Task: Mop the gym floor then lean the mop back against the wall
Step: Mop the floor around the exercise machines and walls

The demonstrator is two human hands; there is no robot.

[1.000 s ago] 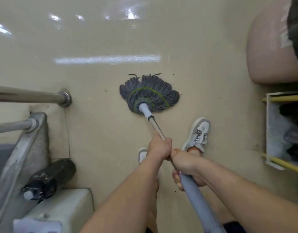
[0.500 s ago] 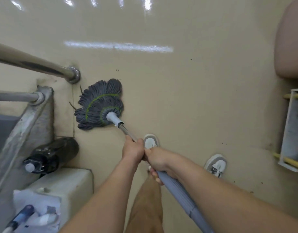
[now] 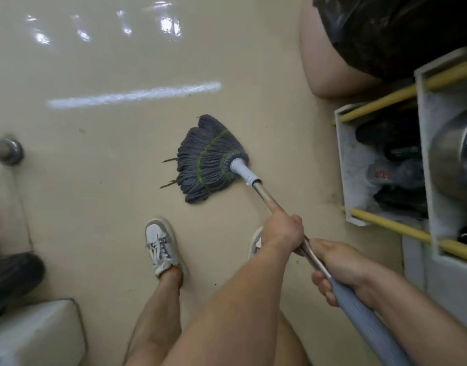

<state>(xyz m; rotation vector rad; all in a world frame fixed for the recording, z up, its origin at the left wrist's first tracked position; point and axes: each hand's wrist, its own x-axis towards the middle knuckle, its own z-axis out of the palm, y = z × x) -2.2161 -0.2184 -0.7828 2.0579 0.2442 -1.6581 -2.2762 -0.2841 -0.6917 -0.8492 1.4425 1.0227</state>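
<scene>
Two hands are on the mop. Your left hand [image 3: 282,231] is wrapped round the bare metal shaft [image 3: 266,198], forefinger laid straight along it toward the head. Your right hand [image 3: 340,265] is clenched round the handle just behind, where the grey sleeve [image 3: 364,320] begins. The mop head [image 3: 210,159] lies flat on the beige floor [image 3: 108,180], strands fanned to the left, ahead of your feet and a little right of centre.

You look to be in the mopping step, mid-stroke. Leaning the mop up is not yet in hand, and no wall shows from here. The next move, as I judge it, calls for a sweep to the left with the head kept pressed flat and both grips firm. Your left shoe [image 3: 161,247] stands near the head on its near-left side, so steer the strands past it.

For room, the open floor lies far and left of the head, glossy with reflected lights. The right side is tight. A white rack with yellow rails [image 3: 344,165] stands near the mop's socket, dark items inside it and a metal bowl [image 3: 454,165] further right. Beyond the rack sits a pink rounded bin [image 3: 327,62] with a black bag [image 3: 398,30] in it. A swing that way would likely knock the rack's edge. At the left edge a metal post foot [image 3: 10,151] meets the floor. Nearer you on that side are a dark object [image 3: 13,276], too blurred to name, and a white box [image 3: 34,336]; these bound your leftward stroke.
</scene>
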